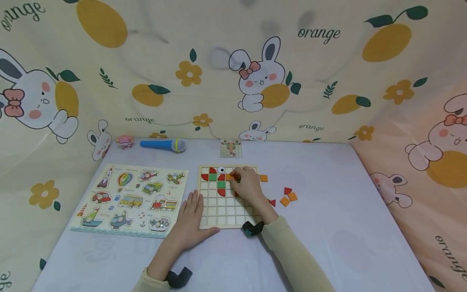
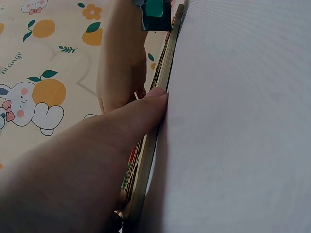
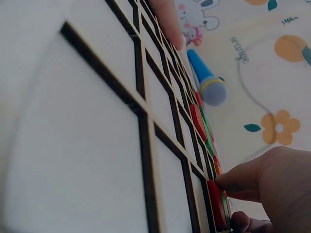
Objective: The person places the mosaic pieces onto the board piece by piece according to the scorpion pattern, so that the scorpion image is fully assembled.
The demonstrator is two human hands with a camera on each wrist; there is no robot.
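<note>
At the grid board's point(image 1: 230, 211) twelve o'clock, your right hand point(image 1: 249, 184) touches the orange square point(image 1: 228, 177), pinch unclear, so a sideways brush could dislodge the nearby red piece point(image 1: 221, 177), your left hand point(image 1: 187, 223) straight-fingered at eight o'clock.

On the table point(image 1: 328, 243), a picture board point(image 1: 125, 210) lies left of the grid board point(image 1: 230, 207), which has a card point(image 1: 231, 149) behind it and loose pieces point(image 1: 293, 196) to its right.

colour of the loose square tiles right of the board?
Orange; the square tiles show best in the head view.
</note>
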